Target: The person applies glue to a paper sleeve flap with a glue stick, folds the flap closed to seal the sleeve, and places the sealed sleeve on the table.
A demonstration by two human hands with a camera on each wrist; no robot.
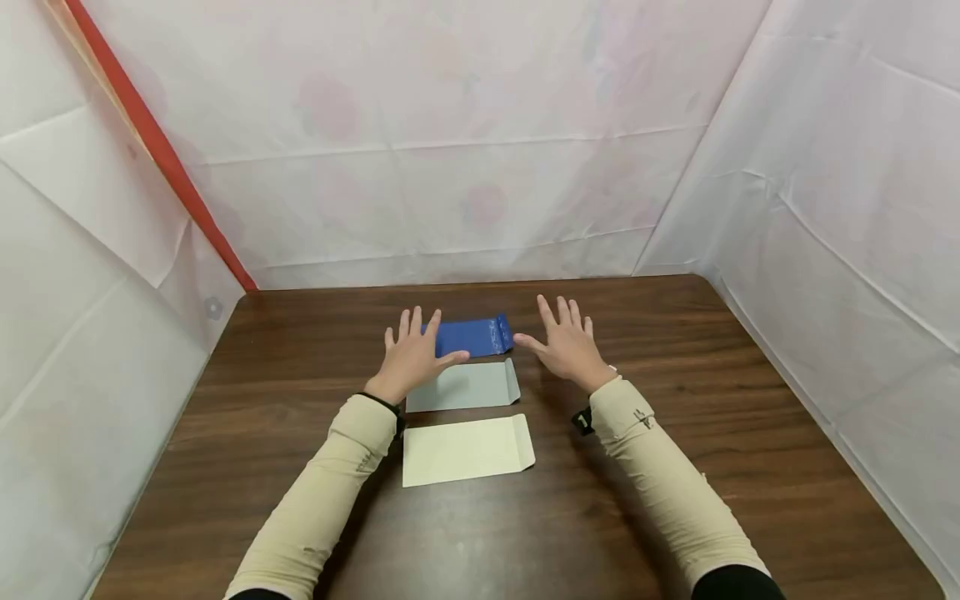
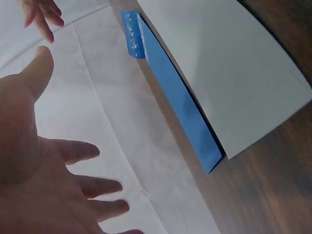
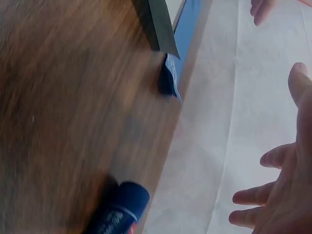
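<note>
"So, what does the head view give you?"

"Two hands and three envelopes. The left hand (image 1: 412, 358) is open, its fingers spread, above one end of the blue envelope (image 1: 468, 337). The right hand (image 1: 567, 346) is open too, spread the same way, its thumb pointing at that envelope's other end."

"And the other two envelopes?"

"The grey envelope (image 1: 461, 387) lies between the hands, nearer the person than the blue one. The cream envelope (image 1: 465, 451) comes nearer still, between the two wrists. Each has one flap (the cream one's is this one: flap (image 1: 523, 442)), so three, all toward the right hand. They rest on one brown table (image 1: 465, 542). Two beige sleeves (image 1: 300, 508) cover the forearms."

"Now the left wrist view?"

"Two envelopes, blue and grey, both apart from the left hand. Its thumb and four fingers show, all extended. A few fingers of the right hand appear past that thumb."

"And the right wrist view?"

"One thumb and three fingers of the right hand, held clear of the table. Two flaps, grey and blue, lie on its thumb side. One dark blue cylinder (image 3: 122, 207) is farther from the left hand than both flaps; its lettering is too blurred to read."
</note>
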